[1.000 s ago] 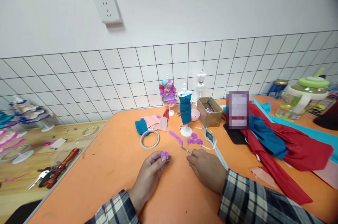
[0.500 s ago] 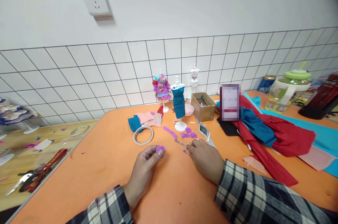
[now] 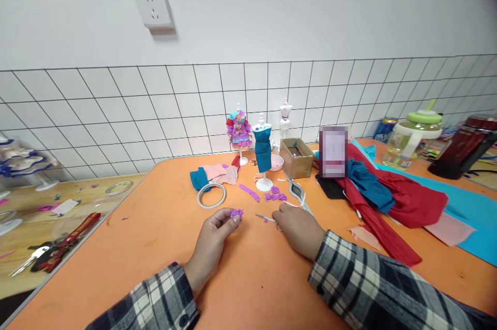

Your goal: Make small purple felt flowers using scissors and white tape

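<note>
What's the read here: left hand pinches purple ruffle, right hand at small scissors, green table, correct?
No: the table is orange, not green, per the head view. The left hand does pinch the purple ruffle; the right hand is at the small scissors.

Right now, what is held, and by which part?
Left hand pinches purple fabric rosette at its base; right hand touches small scissors at their handles, grip unclear.

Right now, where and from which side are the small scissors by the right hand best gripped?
By the finger loops, from the right. The small scissors lie flat on the orange table, slim blades pointing left toward the left hand, which pinches a purple ruffle; the loops sit at the fingertips of the right hand. The loops probably hook easiest; the blades look too thin.
</note>
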The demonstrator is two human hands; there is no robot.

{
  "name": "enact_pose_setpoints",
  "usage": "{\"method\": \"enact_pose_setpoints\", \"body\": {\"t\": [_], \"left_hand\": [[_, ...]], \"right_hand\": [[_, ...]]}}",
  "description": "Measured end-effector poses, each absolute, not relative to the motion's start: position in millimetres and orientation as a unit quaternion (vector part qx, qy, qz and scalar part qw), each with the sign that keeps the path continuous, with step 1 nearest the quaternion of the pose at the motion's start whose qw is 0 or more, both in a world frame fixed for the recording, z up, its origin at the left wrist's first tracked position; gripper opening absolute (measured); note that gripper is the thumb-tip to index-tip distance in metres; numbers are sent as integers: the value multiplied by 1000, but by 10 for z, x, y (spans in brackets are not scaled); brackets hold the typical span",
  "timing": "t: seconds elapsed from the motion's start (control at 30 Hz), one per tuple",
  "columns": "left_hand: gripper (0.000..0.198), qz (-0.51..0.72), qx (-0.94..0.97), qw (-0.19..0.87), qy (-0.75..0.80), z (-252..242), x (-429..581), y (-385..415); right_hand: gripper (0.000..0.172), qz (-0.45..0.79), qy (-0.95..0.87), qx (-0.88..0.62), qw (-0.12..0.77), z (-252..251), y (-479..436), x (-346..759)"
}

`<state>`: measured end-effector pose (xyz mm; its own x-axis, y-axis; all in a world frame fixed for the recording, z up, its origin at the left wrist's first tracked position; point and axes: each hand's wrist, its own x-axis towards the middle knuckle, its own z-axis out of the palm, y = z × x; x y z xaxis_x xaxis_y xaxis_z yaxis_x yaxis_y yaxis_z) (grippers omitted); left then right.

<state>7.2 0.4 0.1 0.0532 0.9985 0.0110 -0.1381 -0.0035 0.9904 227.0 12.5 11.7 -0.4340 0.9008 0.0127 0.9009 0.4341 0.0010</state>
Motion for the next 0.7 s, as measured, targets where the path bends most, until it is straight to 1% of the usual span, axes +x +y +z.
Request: {"method": "enact_pose_setpoints", "body": {"t": [0.1,0.2,0.27,0.37,0.43,0.53,0.6,0.7], "left_hand": [[21,525,474,552,442,-4,66,13],[22,530,472,555,434,-15,54,31],[21,535,468,558,428,-24,43,44],[19,540,461,565,421,-38,30,56],[19,541,459,566,420,-44,26,55],[19,541,461,562,423,-43,27,41],[20,541,462,561,425,-38,29,30],[20,542,457,563,424,-33,34,23]], "right_hand": [[24,-19,-831,-555,-3,110,82,2228],[22,-11,-827,-562,3,146,60,2207],[23,1,-833,-553,-8,192,46,2209],[30,11,-837,-546,-40,230,16,2234],[33,16,-839,-543,-42,208,13,2269],[23,42,-840,-541,1,136,65,2335],[19,69,-834,-544,62,101,124,2369],[17,115,-821,-540,144,84,201,2383]]}}
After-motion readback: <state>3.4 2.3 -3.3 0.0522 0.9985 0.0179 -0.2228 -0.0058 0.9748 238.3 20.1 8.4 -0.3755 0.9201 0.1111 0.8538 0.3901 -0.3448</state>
